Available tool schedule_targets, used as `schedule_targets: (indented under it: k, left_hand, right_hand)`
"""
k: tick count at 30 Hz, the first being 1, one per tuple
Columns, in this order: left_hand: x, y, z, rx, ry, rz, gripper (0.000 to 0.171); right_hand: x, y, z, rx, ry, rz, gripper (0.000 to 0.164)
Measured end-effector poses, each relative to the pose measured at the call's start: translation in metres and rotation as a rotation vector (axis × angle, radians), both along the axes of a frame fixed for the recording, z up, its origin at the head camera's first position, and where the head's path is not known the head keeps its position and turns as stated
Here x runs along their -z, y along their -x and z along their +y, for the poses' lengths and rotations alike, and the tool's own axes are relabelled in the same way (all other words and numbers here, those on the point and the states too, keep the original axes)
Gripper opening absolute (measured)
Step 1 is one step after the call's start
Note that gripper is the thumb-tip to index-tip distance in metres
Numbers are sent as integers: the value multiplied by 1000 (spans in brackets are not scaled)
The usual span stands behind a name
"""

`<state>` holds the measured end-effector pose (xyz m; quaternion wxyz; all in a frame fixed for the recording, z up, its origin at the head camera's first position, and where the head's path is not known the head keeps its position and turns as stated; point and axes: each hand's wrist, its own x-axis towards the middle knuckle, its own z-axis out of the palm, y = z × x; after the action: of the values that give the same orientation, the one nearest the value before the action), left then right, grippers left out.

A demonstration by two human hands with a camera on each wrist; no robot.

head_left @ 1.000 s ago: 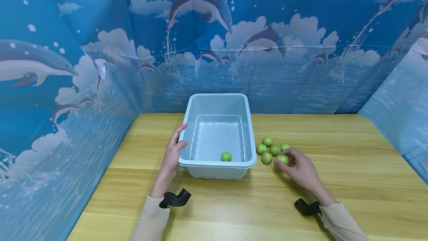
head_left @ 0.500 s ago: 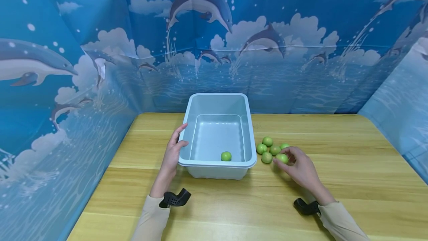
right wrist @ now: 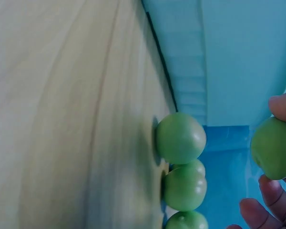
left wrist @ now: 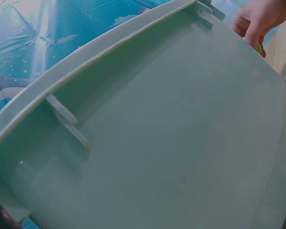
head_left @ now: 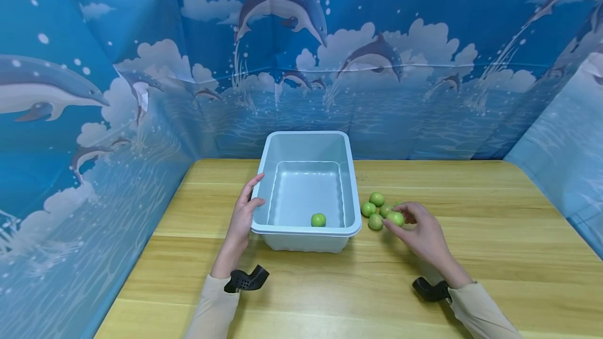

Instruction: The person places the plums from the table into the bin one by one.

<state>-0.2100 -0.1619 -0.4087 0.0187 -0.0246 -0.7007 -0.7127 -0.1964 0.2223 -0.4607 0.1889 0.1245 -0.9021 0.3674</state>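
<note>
My left hand (head_left: 242,217) grips the left rim of a pale blue plastic tub (head_left: 306,231), thumb over the edge. The tub's outer wall (left wrist: 171,124) fills most of the left wrist view. One round green fruit (head_left: 318,219) lies inside near the front wall. To the tub's right, my right hand (head_left: 421,233) pinches another green fruit (head_left: 395,218) between thumb and fingers. In the right wrist view this held fruit (right wrist: 275,149) is raised off the table. Several more green fruits (head_left: 376,222) sit clustered beside the tub, one mostly hidden behind the right hand.
The wooden table (head_left: 494,234) extends well to the right of the fruits and in front of the tub. A blue dolphin-printed sheet (head_left: 301,98) hangs behind the table and along both sides. Each wrist carries a black camera mount (head_left: 249,278).
My right hand has lifted its green fruit slightly and shifted it a little left, towards the tub. The left hand, the tub and the fruit inside stay where they were.
</note>
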Motion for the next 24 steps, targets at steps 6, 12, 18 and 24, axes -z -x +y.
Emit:
schedule_targets:
  k: [6, 12, 18, 24]
  left_hand:
    - [-1, 0, 0, -3, 0, -5, 55]
    - [-1, 0, 0, -2, 4, -8, 55]
    - [-1, 0, 0, -4, 7, -8, 55]
    - [0, 0, 0, -5, 2, -6, 54]
  right_hand:
    - [-7, -2, -4, 0, 6, 17, 28]
    - [-10, -3, -7, 2, 17, 39, 27]
    - [-13, -5, -9, 3, 24, 70, 28]
    - [-19, -7, -13, -1, 40, 103, 29]
